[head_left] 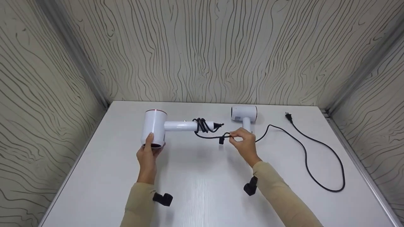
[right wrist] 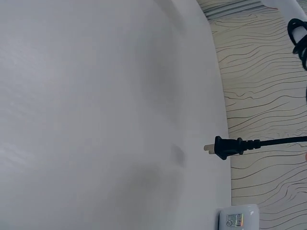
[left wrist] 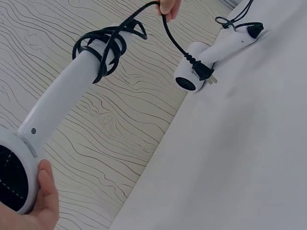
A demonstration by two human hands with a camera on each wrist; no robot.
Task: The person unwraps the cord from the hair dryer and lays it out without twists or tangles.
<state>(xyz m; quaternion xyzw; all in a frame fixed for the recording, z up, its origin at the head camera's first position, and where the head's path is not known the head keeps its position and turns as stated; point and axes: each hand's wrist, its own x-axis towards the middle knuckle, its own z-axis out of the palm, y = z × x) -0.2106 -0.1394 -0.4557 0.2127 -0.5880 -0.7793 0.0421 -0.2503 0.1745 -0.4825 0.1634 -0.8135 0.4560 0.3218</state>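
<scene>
My left hand [head_left: 147, 160] grips the barrel of a white hair dryer [head_left: 154, 126] at its lower end, thumb along the outside. The dryer's handle points to the right, and several loops of its black cord [left wrist: 115, 40] are wound around the handle's end. A free length of that cord runs to my right hand [head_left: 245, 145], which pinches it between thumb and fingertips. The two-pin plug [right wrist: 228, 146] hangs from the pinched cord. In the left wrist view the plug overlaps a second hair dryer [left wrist: 220, 51] farther back.
On the white table [head_left: 195, 183], the second white hair dryer [head_left: 243, 113] lies at the back, its handle partly hidden by my right hand. Its loose black cord curves across the right side to a plug [head_left: 288, 117]. Wood-patterned panels [head_left: 202, 50] enclose the back and sides.
</scene>
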